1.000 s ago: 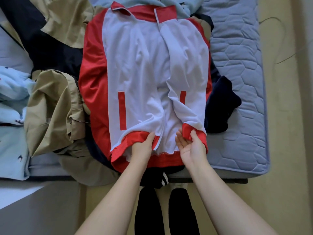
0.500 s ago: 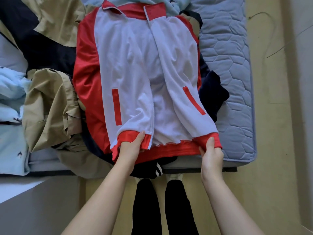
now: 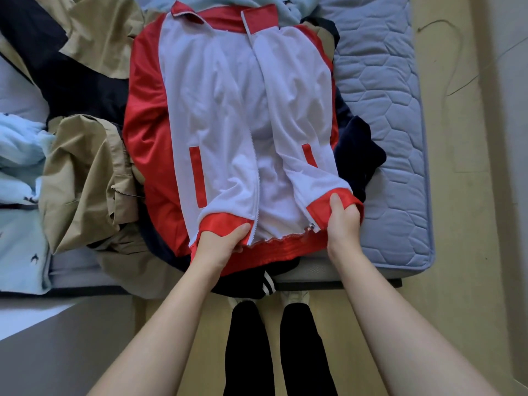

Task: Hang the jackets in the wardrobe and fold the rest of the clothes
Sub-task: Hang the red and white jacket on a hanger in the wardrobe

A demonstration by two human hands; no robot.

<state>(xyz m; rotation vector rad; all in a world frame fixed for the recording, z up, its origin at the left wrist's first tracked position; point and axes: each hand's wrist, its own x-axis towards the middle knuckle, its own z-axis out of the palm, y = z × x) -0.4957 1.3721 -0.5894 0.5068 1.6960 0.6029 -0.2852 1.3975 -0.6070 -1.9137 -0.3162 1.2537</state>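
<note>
**Both hands grip the hem of the red and white jacket**

I look down at a red and white jacket (image 3: 228, 115) spread face-up across the centre of the frame, collar at the top edge, hem at the near side of the mattress (image 3: 391, 110). Its zip is open, the two white front panels lying apart with a gap between them in the lower half.

Clutter crowds it. A beige garment (image 3: 83, 178) is bunched at the left, touching the jacket's red sleeve; a navy garment (image 3: 71, 70) lies across the upper left, and another dark navy piece (image 3: 357, 155) pokes out from under the jacket's right edge. Light blue printed fabric (image 3: 20, 178) fills the far left, with more at the top centre. A dark item with white stripes (image 3: 265, 284) hangs over the bed edge just below the hem. The right part of the quilted mattress is bare.

My left hand (image 3: 220, 244) is closed on the red hem band of the left panel, thumb on top beside the zip. My right hand (image 3: 341, 221) pinches the red hem band of the right panel, thumb on top, fingers curled under, just beside the zip slider.

I can read no labels or writing on anything.
</note>
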